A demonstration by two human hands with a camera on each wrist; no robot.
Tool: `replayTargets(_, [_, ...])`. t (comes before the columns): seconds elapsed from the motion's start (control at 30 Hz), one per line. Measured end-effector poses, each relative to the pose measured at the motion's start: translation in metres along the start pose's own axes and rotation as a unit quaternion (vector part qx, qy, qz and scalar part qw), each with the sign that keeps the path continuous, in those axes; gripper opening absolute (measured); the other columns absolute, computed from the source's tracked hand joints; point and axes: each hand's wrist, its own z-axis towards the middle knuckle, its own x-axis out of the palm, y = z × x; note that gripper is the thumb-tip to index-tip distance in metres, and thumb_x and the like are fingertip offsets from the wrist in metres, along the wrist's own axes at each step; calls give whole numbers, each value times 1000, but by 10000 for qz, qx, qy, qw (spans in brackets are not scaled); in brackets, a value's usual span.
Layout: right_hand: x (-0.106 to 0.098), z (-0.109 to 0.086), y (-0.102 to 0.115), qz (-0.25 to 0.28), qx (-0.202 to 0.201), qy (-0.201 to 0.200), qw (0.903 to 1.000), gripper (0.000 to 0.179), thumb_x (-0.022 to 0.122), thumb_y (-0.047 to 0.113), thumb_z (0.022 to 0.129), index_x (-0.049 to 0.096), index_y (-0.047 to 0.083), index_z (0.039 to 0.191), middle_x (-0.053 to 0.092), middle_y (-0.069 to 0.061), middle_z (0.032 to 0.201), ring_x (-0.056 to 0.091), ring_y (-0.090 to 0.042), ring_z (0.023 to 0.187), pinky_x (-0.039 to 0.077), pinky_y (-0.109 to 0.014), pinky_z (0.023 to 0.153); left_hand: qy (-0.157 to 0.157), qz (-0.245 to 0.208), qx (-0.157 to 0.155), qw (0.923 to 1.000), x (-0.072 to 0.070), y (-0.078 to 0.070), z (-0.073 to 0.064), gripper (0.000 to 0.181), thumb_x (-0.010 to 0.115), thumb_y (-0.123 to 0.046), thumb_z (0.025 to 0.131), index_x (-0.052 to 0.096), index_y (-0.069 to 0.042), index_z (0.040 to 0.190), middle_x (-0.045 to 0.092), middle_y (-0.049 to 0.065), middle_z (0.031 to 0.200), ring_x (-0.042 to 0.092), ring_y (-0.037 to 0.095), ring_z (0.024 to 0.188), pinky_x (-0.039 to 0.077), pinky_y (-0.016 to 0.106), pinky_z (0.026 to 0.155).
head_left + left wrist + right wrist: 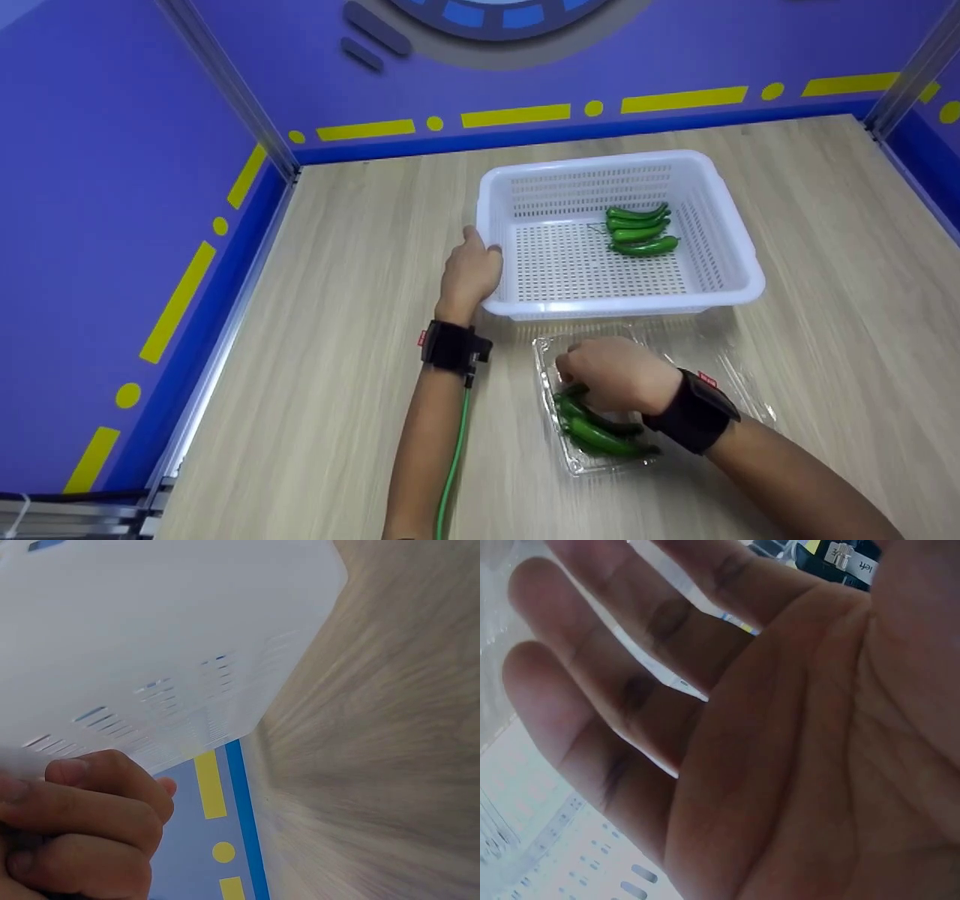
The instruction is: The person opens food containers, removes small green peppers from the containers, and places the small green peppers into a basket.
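My left hand (pixel 471 271) grips the left rim of a white plastic basket (pixel 600 307), its thumb at the edge; in the left wrist view its curled fingers (pixel 105 799) lie at the basket's side. Several green chili peppers (pixel 645 246) lie together in the basket's right half. Over a clear plastic clamshell box (pixel 576 466) in front of the basket reaches my right hand (pixel 619 371), close above the green chili peppers (pixel 604 441) inside. The right wrist view shows its palm (pixel 780 765) bare and fingers spread, slightly bent; the thumb tip is hidden.
The box's clear lid (pixel 712 352) lies folded out to the right, partly behind my right wrist. Blue panels (pixel 135 187) with yellow marks border the wooden table (pixel 360 247) at the back and sides. A green cable (pixel 456 457) runs along my left forearm.
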Motion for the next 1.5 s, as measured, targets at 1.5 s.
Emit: replayTargets(1.5, [-1,8,-6,389,613,329,9968,9,72,5,88,64,8,92,65,-7,85,64,-23,76,56,-41,70,105,-110,-169,9997,-1,-1,-1,67,41,-32,102,22,1,158,66,19,117,66,25,95,52,38,77])
